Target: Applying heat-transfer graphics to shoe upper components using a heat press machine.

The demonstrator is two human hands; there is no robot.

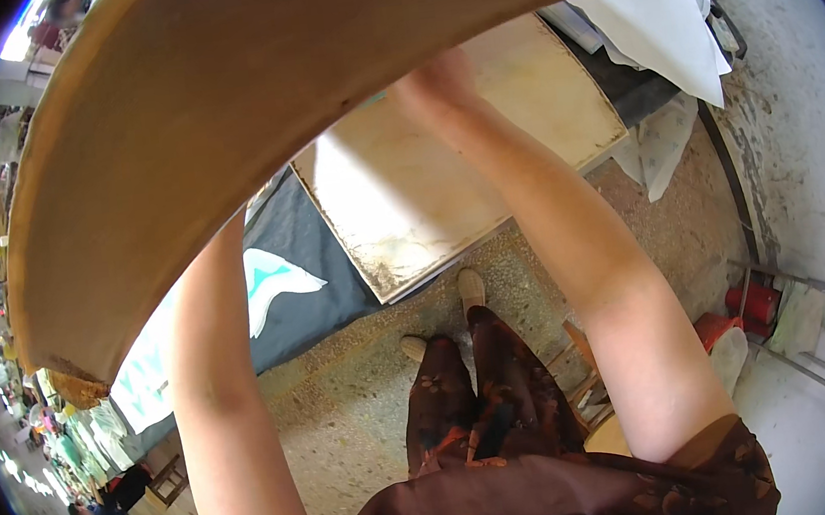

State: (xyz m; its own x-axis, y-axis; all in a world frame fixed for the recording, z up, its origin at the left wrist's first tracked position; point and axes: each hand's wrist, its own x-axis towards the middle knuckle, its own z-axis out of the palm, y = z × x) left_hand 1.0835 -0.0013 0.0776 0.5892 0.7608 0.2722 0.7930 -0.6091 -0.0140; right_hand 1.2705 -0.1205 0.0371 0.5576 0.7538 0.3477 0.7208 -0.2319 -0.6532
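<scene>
A large brown sheet or board (244, 84) with a rough lower left corner hangs in the air across the upper part of the view, close to me. My left forearm reaches up and passes behind its lower edge, so the left hand is hidden. Partly covered by the same edge, my right hand (436, 79) is over a cream-coloured flat board (556, 92) with worn, stained edges; its fingers are out of sight. Whether either hand grips the brown sheet cannot be seen. Bright light falls across the cream board, which lies on a table covered with dark cloth (303, 269).
White sheets with turquoise shapes (274, 282) lie on the cloth at left. White paper (655, 26) and clear plastic (663, 151) are at the far right, by a stained wall (790, 117). A metal frame (816, 366) stands right. A person (116, 498) is at far left.
</scene>
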